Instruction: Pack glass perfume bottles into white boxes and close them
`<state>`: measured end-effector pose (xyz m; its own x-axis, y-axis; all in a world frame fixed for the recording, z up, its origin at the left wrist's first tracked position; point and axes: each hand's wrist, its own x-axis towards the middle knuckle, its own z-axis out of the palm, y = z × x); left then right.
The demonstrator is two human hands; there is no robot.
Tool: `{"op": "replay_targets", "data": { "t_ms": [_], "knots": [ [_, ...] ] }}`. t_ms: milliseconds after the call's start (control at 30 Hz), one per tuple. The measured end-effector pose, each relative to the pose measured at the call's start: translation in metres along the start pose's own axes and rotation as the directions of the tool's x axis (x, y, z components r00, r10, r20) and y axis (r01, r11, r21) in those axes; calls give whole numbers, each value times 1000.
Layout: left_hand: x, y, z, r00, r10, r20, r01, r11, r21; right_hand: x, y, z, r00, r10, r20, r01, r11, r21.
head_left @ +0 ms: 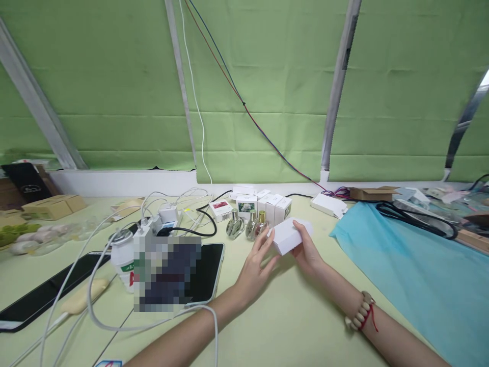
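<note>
A small white carton (287, 235) is held above the pale green table (290, 316) between both hands. My right hand (307, 250) grips its right end with fingers wrapped round it. My left hand (256, 266) touches its left end, fingers partly stretched along the carton. Just beyond the left fingers stand three small glass perfume bottles (248, 225) with gold caps. Behind them is a row of several small white cartons (267, 205), two with pictures on the front.
A tablet (208, 270) and a phone (46, 295) lie at the left among white charging cables (91, 306), a power strip (160, 221) and a small white bottle (123, 260). A blue cloth (420, 275) covers the right side. Brown boxes (53, 206) sit far left.
</note>
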<state>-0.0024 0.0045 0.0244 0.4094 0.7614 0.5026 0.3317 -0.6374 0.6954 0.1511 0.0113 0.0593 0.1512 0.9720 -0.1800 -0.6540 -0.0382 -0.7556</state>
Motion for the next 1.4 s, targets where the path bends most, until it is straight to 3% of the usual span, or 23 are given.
{"op": "replay_targets", "data": {
  "t_ms": [167,400,733,1000,1233,1400],
  "knots": [
    [-1,2,0,1000,-1,11,1,1000,16,1,1,-1,1000,0,21,2,998,-64],
    [-2,5,-3,997,-67,33,67,998,3,-2,11,-4,985,-64,160,103,963,-249],
    [-1,5,-3,997,-75,8,75,995,-59,-5,10,-5,952,-85,293,185,924,-334],
    [0,7,-2,996,-88,20,89,992,-87,-2,10,-5,961,-102,259,201,899,-389],
    [1,9,0,959,-211,-190,196,976,-95,3,6,-3,944,-258,207,320,872,-371],
    [2,6,1,963,-181,-199,181,983,-18,8,1,-9,918,-350,188,397,796,-457]
  ]
}}
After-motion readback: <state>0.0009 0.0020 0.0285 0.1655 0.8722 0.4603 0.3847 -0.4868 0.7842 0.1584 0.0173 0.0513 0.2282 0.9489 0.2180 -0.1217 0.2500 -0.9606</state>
